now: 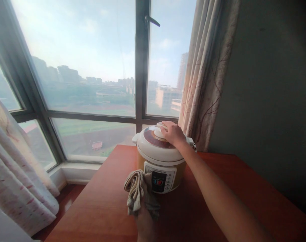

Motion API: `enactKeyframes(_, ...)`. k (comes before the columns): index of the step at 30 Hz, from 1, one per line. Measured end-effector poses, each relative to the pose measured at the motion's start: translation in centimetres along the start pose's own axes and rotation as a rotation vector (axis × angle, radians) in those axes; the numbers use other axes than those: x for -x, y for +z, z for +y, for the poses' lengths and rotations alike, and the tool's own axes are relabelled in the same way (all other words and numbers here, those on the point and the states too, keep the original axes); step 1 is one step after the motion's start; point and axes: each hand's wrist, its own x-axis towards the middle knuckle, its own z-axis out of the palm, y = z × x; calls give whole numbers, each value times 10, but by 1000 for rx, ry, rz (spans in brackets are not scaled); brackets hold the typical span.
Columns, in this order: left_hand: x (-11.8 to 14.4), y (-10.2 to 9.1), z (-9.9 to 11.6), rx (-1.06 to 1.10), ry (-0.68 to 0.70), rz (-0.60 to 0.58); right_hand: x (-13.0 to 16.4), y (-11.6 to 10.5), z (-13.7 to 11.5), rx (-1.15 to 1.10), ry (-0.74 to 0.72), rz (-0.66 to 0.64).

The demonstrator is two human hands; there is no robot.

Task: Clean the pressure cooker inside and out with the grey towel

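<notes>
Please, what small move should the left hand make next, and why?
Perhaps wipe the panel lightly with the cloth: the left hand holds it bunched close by, and the right hand, on the lid knob, could steady the cooker.

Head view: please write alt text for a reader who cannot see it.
A person's right hand grips the lid knob of a cooker, and the left hand holds a bunched cloth by its front panel, on a reddish table before windows.

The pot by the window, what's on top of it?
The pot has a lid on top, with a white knob. The right hand is on the knob, covering part of it. The lid hides the inside.
</notes>
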Motion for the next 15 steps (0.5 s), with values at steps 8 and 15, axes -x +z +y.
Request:
enactKeyframes(8, -7, 29, 53, 104, 252, -183, 0, 0, 0, -5, 1, -4)
enactKeyframes(15, -24, 34, 39, -146, 573, -244, 1, -1, -1, -6, -5, -4)
